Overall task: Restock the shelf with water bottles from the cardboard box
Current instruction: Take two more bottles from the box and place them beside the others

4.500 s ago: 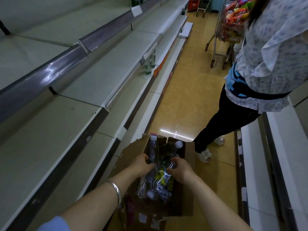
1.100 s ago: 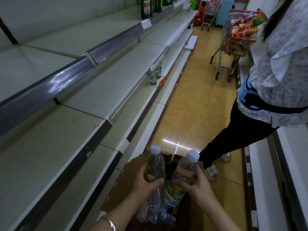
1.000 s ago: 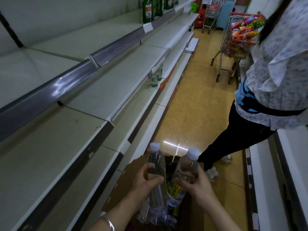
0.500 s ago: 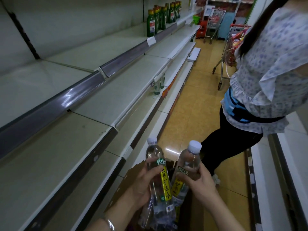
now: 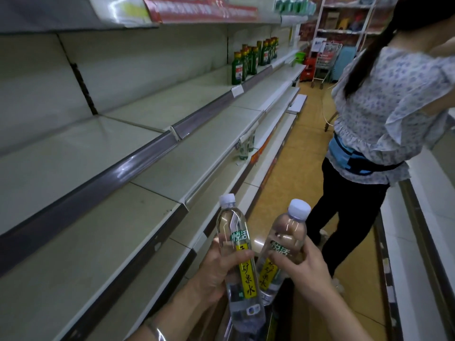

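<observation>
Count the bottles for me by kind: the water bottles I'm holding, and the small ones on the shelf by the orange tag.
Water bottles held: 2, one in the left hand, one in the right hand
Small shelf bottles: 2
Total: 4

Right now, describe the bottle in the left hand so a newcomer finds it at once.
Start at the long bare shelves on the left, then drop to the two hands at bottom centre. The left hand grips the left bottle; it stands nearly upright and nearer the shelves, while the right bottle leans right.

Single head view, down the aisle, close above hands (image 5: 258,269)
</observation>
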`<state>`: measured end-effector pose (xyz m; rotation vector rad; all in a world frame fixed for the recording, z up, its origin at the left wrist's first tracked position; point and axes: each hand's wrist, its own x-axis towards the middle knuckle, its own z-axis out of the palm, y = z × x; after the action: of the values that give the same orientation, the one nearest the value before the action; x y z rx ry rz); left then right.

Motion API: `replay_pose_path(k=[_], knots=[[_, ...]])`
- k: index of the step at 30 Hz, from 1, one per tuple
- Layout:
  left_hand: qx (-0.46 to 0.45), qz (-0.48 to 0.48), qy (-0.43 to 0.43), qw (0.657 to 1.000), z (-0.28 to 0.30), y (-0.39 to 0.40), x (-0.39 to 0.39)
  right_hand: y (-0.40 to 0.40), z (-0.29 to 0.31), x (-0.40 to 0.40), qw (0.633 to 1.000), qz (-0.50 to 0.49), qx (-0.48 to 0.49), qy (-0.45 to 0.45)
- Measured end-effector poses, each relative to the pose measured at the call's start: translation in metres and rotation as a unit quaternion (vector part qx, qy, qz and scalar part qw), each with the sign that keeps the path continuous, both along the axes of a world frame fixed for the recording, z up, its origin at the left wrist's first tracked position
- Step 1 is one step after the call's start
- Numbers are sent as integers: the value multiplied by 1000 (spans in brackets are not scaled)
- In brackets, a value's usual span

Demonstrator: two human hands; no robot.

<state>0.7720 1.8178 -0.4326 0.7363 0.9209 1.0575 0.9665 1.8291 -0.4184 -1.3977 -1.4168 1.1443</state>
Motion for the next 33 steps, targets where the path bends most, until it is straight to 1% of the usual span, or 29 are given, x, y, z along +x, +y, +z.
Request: replay_pose_path(k=[3, 7, 9, 13, 19, 23, 28, 30, 33], knots=[[35, 5, 6, 999, 19, -7, -5, 1, 10, -4, 1000, 0, 5, 18], [117, -12, 69, 991, 50, -19, -11, 1, 30, -14, 999, 23, 31, 25], [153, -10, 84, 985, 66, -25, -14, 1, 42, -21, 998, 38, 47, 21], [177, 12, 113, 978, 87, -33, -28, 0, 65, -37, 994, 61, 88, 12], [173, 100, 126, 972, 115, -47, -44, -5, 95, -62, 987, 87, 132, 43], [187, 150, 146, 960, 131, -58, -57, -10, 112, -77, 979, 95, 154, 93], [259, 190, 165, 933, 161, -77, -66, -16, 138, -98, 960, 124, 196, 160], [293, 191, 196, 916, 174, -85, -71, -19, 149, -106, 949, 144, 213, 183], [327, 172, 206, 906, 194, -100, -80, -23, 166, -119, 930, 184, 244, 205]])
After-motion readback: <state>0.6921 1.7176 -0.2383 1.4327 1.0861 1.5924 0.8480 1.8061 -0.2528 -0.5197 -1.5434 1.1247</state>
